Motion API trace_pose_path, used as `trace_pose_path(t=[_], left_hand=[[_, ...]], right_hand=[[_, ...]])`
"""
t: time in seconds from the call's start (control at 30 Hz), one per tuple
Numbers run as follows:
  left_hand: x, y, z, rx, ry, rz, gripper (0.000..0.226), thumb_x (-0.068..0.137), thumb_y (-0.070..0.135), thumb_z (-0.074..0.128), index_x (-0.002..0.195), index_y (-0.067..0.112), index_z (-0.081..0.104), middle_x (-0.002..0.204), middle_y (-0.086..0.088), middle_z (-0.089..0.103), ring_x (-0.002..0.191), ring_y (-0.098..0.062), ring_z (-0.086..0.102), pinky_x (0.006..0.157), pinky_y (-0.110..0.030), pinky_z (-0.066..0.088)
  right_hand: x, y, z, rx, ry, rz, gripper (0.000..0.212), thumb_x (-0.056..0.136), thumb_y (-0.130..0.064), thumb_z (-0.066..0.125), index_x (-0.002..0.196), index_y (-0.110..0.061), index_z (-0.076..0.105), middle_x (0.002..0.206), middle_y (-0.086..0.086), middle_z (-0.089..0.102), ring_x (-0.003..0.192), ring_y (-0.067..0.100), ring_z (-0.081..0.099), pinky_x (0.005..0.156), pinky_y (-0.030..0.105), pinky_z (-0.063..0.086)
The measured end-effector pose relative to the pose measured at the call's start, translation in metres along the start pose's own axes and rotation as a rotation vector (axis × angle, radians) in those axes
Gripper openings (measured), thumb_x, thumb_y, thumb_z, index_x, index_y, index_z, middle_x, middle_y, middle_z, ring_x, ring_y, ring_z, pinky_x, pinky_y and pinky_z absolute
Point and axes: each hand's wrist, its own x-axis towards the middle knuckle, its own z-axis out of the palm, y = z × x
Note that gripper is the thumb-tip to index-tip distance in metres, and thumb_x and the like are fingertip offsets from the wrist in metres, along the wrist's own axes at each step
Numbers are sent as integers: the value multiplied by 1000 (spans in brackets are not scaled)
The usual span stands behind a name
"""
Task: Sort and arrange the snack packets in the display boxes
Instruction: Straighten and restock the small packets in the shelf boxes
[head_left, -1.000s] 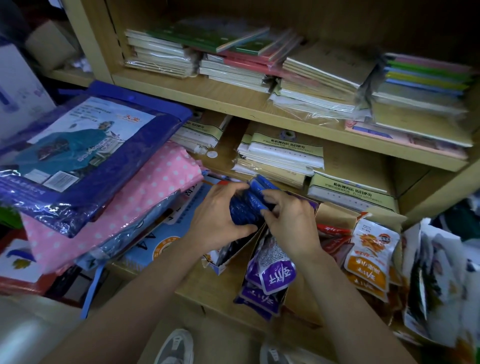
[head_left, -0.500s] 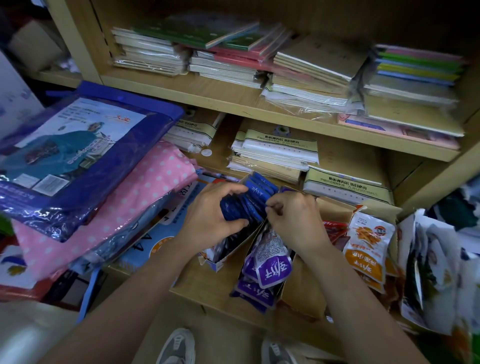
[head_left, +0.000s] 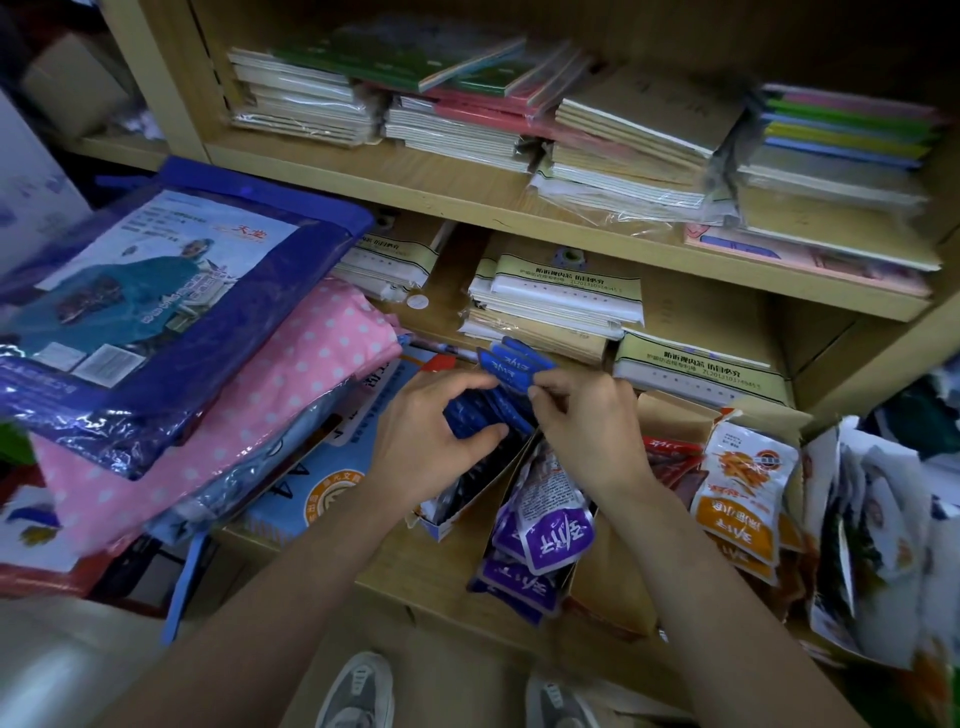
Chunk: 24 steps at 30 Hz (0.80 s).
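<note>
A bunch of blue snack packets (head_left: 511, 366) stands in a small display box (head_left: 470, 501) on the low shelf. My left hand (head_left: 434, 441) curls round the bunch from the left, thumb pressed under it. My right hand (head_left: 587, 415) pinches the packets' upper edge from the right. Purple packets (head_left: 550, 530) fill the box just right of it. Orange packets (head_left: 743, 483) and red packets (head_left: 670, 457) sit in a brown box (head_left: 670, 410) further right.
Bagged raincoats, one blue (head_left: 171, 291) and one pink dotted (head_left: 291, 384), pile up at the left. Stacks of notebooks (head_left: 566, 306) fill the wooden shelves (head_left: 467, 192) above. Loose packets (head_left: 872, 530) hang at the right. My shoes (head_left: 358, 691) show below.
Both hands stay on the blue packets. The bunch now fans out higher above the box, and my right fingers have moved up to its top edge.
</note>
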Motion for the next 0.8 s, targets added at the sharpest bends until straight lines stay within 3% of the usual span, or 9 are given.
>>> trace_pose_path(t=[0.03,0.1,0.17,0.27,0.33,0.43,0.5,0.63,0.8], left_hand=[[0,0,0,4,-3,-6,52,73,54,73,120,33,69,118,17,69,113,-9,62,89,-43,54],[0,0,0,4,-1,-13,54,72,54,73,121,32,67,115,16,68,111,-9,63,86,-42,56],[0,1,-1,-2,12,-18,53,72,51,75,120,29,67,114,16,68,109,-6,63,86,-39,56],[-2,2,-2,21,53,-10,50,71,42,82,116,24,67,111,16,68,103,2,61,84,-26,54],[-4,3,-3,56,72,-20,52,70,38,87,116,25,66,103,23,64,96,5,58,80,-17,51],[-6,4,-5,24,74,-30,60,67,38,89,121,27,66,102,32,62,96,11,60,81,-11,49],[-7,6,-5,-19,60,-29,68,66,41,88,128,28,64,110,25,68,103,7,63,87,-16,52],[-9,7,-4,-52,76,-60,76,68,42,89,136,29,58,111,29,62,105,17,57,87,-3,42],[-19,7,-8,-80,74,-90,86,71,60,79,145,28,49,132,17,57,120,4,53,91,-3,40]], right_hand=[[-3,-1,-3,32,7,9,8,93,-16,69,100,-15,73,76,-1,72,64,11,67,66,29,57],[-11,-2,-7,76,0,36,30,87,-21,77,115,-15,68,86,-6,72,70,5,67,68,20,55],[-15,-2,-8,11,-52,9,32,83,-21,82,112,-15,71,92,-4,71,70,3,63,68,15,52],[-13,-2,0,-122,-57,-62,13,84,-14,80,96,-12,78,92,3,71,73,16,65,75,38,58],[-11,-6,4,-127,-43,-84,2,87,-10,75,87,-11,76,85,3,70,74,19,66,75,44,57],[-6,-9,8,-52,62,-82,9,90,-8,70,82,-12,72,79,-2,67,70,12,61,72,28,53],[-3,-13,8,-8,127,-71,8,91,-9,70,86,-14,74,80,-3,69,68,8,59,67,17,46],[0,-8,15,24,65,-23,15,89,-10,74,103,-13,77,87,3,76,79,16,70,79,36,59],[-4,-4,6,40,117,-44,17,88,-11,76,104,-16,79,88,-1,76,75,7,67,77,28,59]])
